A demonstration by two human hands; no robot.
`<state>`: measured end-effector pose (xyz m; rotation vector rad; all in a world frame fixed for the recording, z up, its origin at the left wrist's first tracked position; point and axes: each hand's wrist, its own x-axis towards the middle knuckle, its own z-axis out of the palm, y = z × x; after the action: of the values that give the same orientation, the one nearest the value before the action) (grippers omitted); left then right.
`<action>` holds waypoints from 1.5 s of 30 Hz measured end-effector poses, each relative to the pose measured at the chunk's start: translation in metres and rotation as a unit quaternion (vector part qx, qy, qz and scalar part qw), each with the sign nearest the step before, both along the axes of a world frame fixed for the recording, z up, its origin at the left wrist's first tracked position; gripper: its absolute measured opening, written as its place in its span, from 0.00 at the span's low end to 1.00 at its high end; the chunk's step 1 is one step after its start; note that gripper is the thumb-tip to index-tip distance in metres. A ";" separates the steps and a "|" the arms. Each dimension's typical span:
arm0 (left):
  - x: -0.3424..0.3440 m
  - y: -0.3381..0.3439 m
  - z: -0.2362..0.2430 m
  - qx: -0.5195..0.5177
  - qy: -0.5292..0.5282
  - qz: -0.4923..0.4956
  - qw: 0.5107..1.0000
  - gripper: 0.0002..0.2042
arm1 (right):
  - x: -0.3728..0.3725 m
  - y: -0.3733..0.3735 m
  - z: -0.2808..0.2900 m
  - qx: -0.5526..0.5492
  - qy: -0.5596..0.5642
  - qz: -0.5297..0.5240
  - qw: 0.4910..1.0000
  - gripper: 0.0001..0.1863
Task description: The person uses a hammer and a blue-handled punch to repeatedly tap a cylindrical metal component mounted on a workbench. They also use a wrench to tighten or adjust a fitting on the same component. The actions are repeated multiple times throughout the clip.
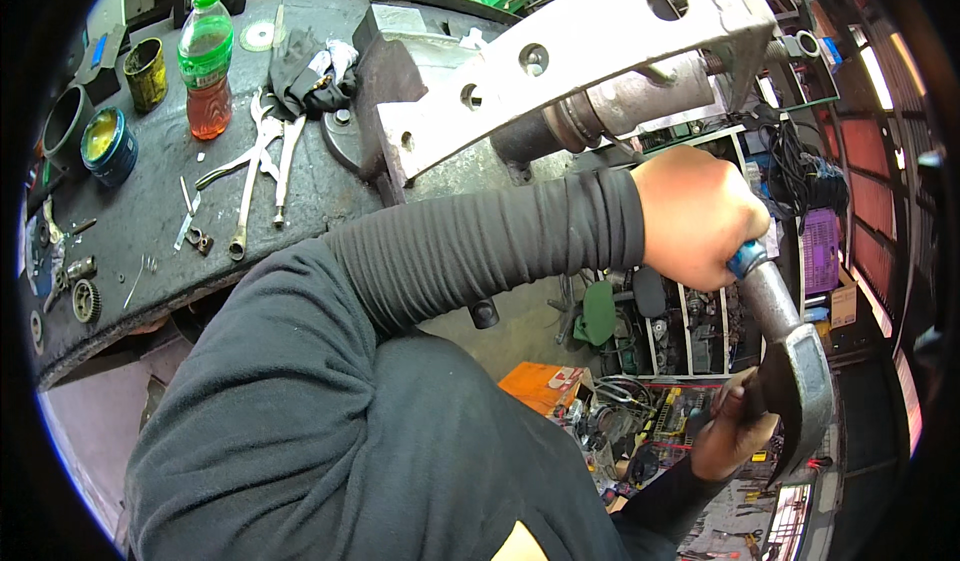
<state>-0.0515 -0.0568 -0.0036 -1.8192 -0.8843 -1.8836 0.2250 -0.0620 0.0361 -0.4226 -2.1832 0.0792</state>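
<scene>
At the left, the dark workbench (335, 196) carries a bottle (207, 111) with a green cap and red liquid, standing upright. Just to its right, locking pliers (258, 144) lie beside a long spanner (246, 196), whose ring end points toward the bench's near edge.

Further right, a pale metal bracket (595, 61) pierced with round holes slants from lower left to upper right, its long axis rising toward the top of the view. A thick metal cylinder (655, 96) runs along beneath it, at roughly the same slant.

The left hand (700, 219), just below that cylinder, is closed in a tight fist around a blue piece (745, 259); only its end shows. The right hand (735, 433) is lower down, fingers partly curled beside the inner side of a hammer-like tool (812, 386); I cannot tell how far they close or whether they grip a handle.

The tool is at the far right of the two hands. Its round stem points up and left to the blue piece; its long axis slopes down and right, then bends downward, ending in a narrow tip below.
</scene>
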 end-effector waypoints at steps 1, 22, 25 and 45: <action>-0.001 0.000 0.000 0.008 0.002 -0.005 1.000 0.10 | -0.004 0.002 -0.001 0.013 -0.005 -0.033 0.999 0.15; 0.001 -0.004 -0.007 0.003 0.017 0.014 1.000 0.11 | 0.001 -0.005 0.000 0.130 0.006 -0.057 0.990 0.16; 0.004 -0.002 -0.008 0.001 0.021 0.016 1.000 0.09 | -0.015 -0.017 0.009 0.063 0.004 0.138 0.988 0.17; 0.053 0.009 -0.053 0.028 0.152 -0.103 0.983 0.12 | 0.030 0.016 -0.051 -0.048 0.191 0.085 0.977 0.24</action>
<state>0.0011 -0.0476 -0.0566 -2.1565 -0.5516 -1.6598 0.2546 -0.0459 -0.0144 -0.2490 -1.8340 0.3336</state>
